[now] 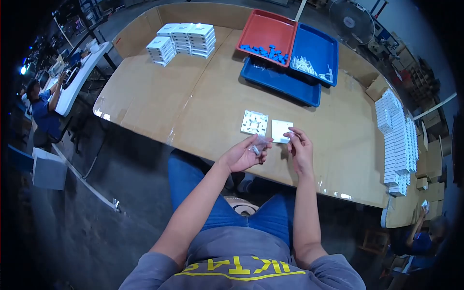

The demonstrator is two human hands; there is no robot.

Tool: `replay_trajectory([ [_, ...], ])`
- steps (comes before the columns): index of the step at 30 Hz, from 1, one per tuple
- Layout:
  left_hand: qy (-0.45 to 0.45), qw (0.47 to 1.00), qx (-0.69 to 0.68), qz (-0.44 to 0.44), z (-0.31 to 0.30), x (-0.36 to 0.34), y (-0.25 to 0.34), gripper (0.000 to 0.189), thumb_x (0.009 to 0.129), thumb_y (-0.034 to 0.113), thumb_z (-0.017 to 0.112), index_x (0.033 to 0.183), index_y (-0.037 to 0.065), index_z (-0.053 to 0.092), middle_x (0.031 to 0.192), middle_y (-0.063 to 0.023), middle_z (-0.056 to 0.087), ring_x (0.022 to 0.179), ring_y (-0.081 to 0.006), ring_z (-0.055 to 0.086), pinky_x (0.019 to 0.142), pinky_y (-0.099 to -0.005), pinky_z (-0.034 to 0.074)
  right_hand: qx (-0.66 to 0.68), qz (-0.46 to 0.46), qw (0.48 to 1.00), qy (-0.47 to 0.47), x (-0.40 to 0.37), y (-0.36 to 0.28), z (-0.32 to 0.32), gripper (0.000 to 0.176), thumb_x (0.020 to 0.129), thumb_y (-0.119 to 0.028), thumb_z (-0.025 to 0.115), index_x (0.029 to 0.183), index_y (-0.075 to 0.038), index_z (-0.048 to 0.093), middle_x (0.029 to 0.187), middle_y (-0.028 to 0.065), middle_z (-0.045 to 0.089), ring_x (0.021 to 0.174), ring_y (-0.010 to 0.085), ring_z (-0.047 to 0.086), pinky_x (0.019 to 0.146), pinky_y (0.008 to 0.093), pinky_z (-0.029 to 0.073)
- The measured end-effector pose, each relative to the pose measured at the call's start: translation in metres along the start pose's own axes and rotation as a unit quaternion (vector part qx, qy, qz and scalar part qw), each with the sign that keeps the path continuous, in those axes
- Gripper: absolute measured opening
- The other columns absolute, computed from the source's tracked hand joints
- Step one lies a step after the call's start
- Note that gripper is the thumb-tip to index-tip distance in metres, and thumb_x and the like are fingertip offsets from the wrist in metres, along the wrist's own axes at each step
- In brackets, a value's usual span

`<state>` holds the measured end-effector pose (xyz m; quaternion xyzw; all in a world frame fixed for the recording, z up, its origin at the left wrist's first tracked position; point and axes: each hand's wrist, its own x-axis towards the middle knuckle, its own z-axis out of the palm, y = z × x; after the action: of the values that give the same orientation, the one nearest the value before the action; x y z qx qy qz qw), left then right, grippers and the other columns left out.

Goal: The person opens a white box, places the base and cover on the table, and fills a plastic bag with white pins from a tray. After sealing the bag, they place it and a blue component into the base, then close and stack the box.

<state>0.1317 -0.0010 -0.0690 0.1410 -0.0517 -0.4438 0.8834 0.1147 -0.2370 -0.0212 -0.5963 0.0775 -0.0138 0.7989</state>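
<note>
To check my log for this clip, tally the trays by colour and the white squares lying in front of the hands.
Red tray: 1
Blue trays: 2
White squares: 2
Total: 5

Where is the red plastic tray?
In the head view, the red tray is at the far side of the brown table, left of the blue plastic tray holding white pieces.
</note>
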Motion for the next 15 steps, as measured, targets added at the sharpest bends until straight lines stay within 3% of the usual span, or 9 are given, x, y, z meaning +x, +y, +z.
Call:
replay_trajectory([
  [6,-0.004,0.999,0.038,-0.005,-0.003,-0.001,-0.003,0.056,0.112,0.042,0.044,0.149,0.0,0.049,0.12,-0.0069,0.068,0.096,-0.0163,0.063,0.09,-0.0339,0.052,-0.06,-0.018,0.998,-0.009,-0.029,-0.004,0.025,0.019,0.101,-0.009,0.069,0.118,0.0,0.065,0.107,0.0107,0.077,0.067,0.0056,0.059,0.061,0.0202,0.048],
  [8,0.002,0.999,0.047,-0.006,-0.004,-0.001,-0.002,0.058,0.112,0.042,0.045,0.152,0.0,0.047,0.12,-0.0071,0.066,0.096,-0.0175,0.06,0.092,-0.0355,0.05,-0.113,-0.048,0.992,-0.03,-0.023,-0.008,0.026,0.017,0.099,-0.008,0.072,0.114,-0.002,0.069,0.098,0.0057,0.077,0.069,0.0043,0.06,0.062,0.0198,0.046],
  [11,0.005,0.998,0.055,0.001,-0.002,-0.002,-0.002,0.05,0.112,0.041,0.047,0.143,0.003,0.054,0.12,-0.0073,0.068,0.097,-0.0168,0.061,0.09,-0.0342,0.051,-0.195,-0.091,0.975,-0.056,-0.016,-0.017,0.033,0.011,0.095,-0.009,0.076,0.105,-0.003,0.074,0.087,-0.0002,0.071,0.071,0.0032,0.057,0.064,0.0206,0.044],
  [15,-0.003,0.998,0.067,0.008,-0.005,-0.002,-0.003,0.045,0.112,0.041,0.046,0.137,0.005,0.057,0.121,-0.0084,0.066,0.098,-0.0183,0.059,0.092,-0.0355,0.05,-0.275,-0.101,0.947,-0.132,-0.004,-0.024,0.037,0.012,0.093,-0.007,0.077,0.103,-0.002,0.074,0.089,-0.0001,0.071,0.073,0.0056,0.058,0.065,0.0222,0.045],
])
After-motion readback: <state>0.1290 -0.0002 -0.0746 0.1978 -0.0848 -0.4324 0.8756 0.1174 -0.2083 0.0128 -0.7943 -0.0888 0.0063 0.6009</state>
